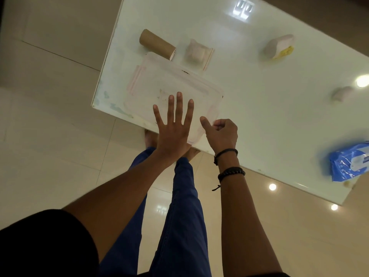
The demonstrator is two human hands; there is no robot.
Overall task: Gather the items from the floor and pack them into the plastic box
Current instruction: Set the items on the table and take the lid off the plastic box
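A clear plastic box [163,84] with its lid on lies at the near left corner of a white table [259,80]. My left hand [173,124] rests flat on the lid, fingers spread. My right hand [221,132] is curled at the box's near right edge, by its pinkish side clip; what the fingers grip is hidden. Behind the box lie a brown cardboard tube [156,44] and a small wrapped block [196,52]. A grey and yellow sponge [279,47] lies farther right.
A blue wipes pack [349,162] lies at the table's right edge, and a small pale object [342,93] sits above it. Glossy beige floor tiles [50,116] surround the table. My blue-trousered legs [179,206] stand against the table's near edge.
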